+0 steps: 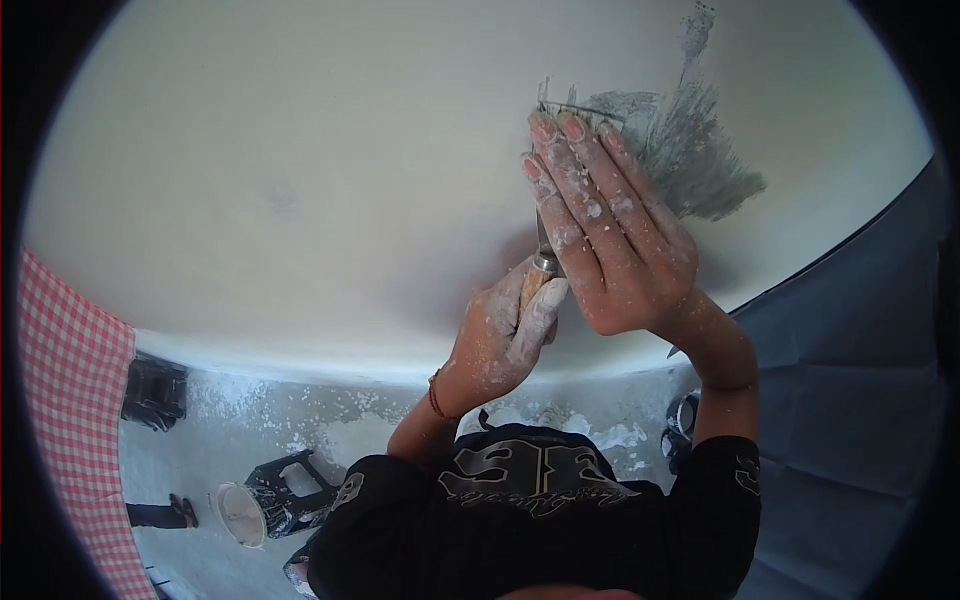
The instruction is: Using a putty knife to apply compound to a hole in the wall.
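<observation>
My left hand [497, 335], dusted with white, is closed around the wooden handle of a putty knife [534, 288]. The blade reaches up against a pale wall [300, 160] and is mostly hidden behind my right hand [615, 225]. That right hand lies flat over the blade, its fingers stretched out and touching, with whitish paste on them. A thin dark edge of the blade shows just beyond the fingertips. To the right of them, a smeared grey patch of filler [710, 165] marks the wall, with a streak running upward.
A red-and-white checked cloth [75, 370] hangs at the left, a dark grey sheet [850, 390] at the right. Below, the white-spattered floor [270, 405] bears a bucket [242, 515], a dark stool [300, 490] and a black object [155, 392]. Another person's leg [160, 515] shows lower left.
</observation>
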`<state>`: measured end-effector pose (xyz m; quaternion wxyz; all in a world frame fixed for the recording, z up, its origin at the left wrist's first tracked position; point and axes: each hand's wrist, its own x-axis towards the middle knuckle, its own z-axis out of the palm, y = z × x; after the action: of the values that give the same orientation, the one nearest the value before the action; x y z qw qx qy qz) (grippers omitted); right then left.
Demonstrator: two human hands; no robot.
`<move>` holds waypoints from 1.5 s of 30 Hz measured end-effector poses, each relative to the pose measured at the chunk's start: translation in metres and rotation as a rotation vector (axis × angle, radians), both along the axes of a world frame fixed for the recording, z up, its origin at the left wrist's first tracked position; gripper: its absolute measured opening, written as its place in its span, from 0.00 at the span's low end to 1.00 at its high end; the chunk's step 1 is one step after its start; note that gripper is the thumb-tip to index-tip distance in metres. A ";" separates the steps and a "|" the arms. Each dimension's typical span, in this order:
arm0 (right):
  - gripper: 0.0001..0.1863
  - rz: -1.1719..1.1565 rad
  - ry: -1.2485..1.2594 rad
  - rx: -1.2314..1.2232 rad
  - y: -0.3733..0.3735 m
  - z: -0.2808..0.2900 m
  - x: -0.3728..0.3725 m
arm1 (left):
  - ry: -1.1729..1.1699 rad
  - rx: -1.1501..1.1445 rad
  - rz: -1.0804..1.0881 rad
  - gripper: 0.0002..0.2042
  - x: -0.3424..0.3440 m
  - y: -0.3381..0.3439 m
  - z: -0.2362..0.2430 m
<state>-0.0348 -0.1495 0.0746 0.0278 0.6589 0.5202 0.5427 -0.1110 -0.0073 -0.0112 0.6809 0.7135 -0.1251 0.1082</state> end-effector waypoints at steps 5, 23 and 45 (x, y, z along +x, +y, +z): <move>0.17 -0.025 -0.024 -0.044 -0.002 -0.024 -0.003 | 0.071 0.039 -0.008 0.16 -0.011 0.002 -0.020; 0.17 -0.030 0.000 -0.096 -0.002 -0.025 -0.008 | 0.092 0.014 -0.023 0.16 -0.021 0.002 -0.024; 0.17 -0.011 0.028 -0.001 0.001 -0.016 -0.004 | 0.085 0.037 0.002 0.17 -0.014 0.003 -0.006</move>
<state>-0.0388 -0.1483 0.0586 0.0239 0.6691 0.5173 0.5330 -0.1251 -0.0040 -0.0168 0.6722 0.7300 -0.0973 0.0762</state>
